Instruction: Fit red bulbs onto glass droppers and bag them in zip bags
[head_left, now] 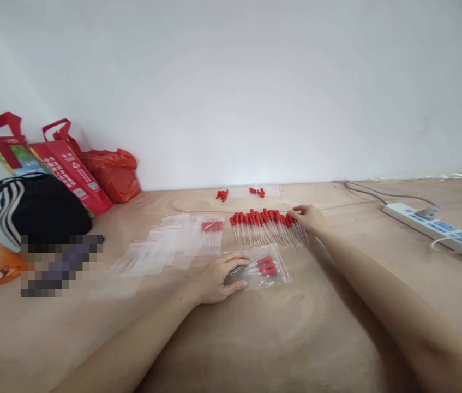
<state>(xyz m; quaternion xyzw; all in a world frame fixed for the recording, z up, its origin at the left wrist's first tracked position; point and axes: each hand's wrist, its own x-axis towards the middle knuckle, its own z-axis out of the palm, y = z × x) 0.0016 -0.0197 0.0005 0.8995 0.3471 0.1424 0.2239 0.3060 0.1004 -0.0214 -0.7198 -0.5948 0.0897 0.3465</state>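
The right hand (310, 218) is at the right end of the row of red-bulbed droppers (262, 217), so the row stretches off to its left across the surface (263, 338). Each dropper there lies with its long axis pointing roughly away from the person, bulb at the far end and clear tip at the near end, those by the right hand slanting with tips to the right. The right hand's fingers are bent at the end bulbs; I cannot tell whether they pinch one. The left hand (219, 277), farther from that end, rests over the left end of a clear bag (285, 277) just in front of the row, thumb and fingers apart; whether they grip the film is unclear. The bagged droppers (269, 266) lie crosswise, bulbs right and tips toward the left hand, roughly square to the row's droppers.
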